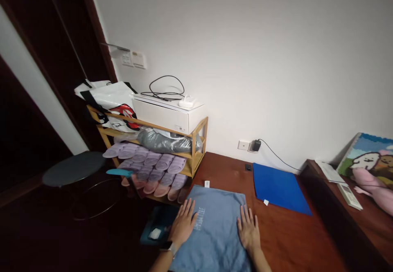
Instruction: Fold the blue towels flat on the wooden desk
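Note:
A grey-blue cloth (215, 223) with white lettering lies on the brown table (276, 239), somewhat wrinkled toward the near end. My left hand (183, 221) rests flat on its left edge, fingers stretched forward. On the opposite edge, my right hand (249, 228) lies flat with its fingers slightly spread. A small white tag (206, 184) sticks out at the cloth's far edge. To the right of it, a flat bright blue cloth (281, 188) lies on the same table, with a white tag at its near edge.
A wooden rack (199, 149) holds rows of purple slippers (164, 162), a white box (162, 114) and a plastic bag (118, 98). At left stands a round stool (73, 167). A raised ledge on the right carries a remote control (350, 196) and a pink plush toy (373, 186).

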Motion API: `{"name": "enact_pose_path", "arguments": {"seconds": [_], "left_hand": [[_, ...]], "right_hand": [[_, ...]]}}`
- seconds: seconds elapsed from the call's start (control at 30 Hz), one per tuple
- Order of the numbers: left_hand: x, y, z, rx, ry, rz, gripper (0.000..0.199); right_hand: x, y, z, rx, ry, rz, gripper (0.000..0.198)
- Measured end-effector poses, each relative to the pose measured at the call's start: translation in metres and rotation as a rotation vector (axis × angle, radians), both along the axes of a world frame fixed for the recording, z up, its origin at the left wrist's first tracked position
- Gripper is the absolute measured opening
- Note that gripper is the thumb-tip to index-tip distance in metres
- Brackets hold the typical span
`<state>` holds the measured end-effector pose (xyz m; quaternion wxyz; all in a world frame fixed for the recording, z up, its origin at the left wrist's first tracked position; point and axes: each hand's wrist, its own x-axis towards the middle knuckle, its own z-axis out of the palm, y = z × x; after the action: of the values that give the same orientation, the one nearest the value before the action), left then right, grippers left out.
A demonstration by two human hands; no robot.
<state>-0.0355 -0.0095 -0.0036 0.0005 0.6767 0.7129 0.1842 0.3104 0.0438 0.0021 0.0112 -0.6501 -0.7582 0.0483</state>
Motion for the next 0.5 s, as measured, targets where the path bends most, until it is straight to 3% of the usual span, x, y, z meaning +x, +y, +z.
{"name": "enact_pose_path", "arguments": {"seconds": [0.1,0.23,0.37,0.5], "left_hand": [[0.020,-0.011,-0.007,-0.005,-0.027,-0.030,0.060],[0.040,-0.001,0.012,0.072,-0.079,0.041,0.052],[0.049,0.030,0.041,0.098,-0.154,0.091,0.048],[0.044,0.063,0.050,0.064,-0.223,0.180,0.047]], "right_hand": [[0.039,-0.004,0.005,-0.012,-0.025,-0.021,0.068],[0.067,-0.007,0.017,0.051,0.015,-0.020,0.068],[0.037,0.001,0.029,0.107,0.102,0.002,0.067],[-0.001,0.006,0.026,0.019,0.074,0.021,0.063]]}}
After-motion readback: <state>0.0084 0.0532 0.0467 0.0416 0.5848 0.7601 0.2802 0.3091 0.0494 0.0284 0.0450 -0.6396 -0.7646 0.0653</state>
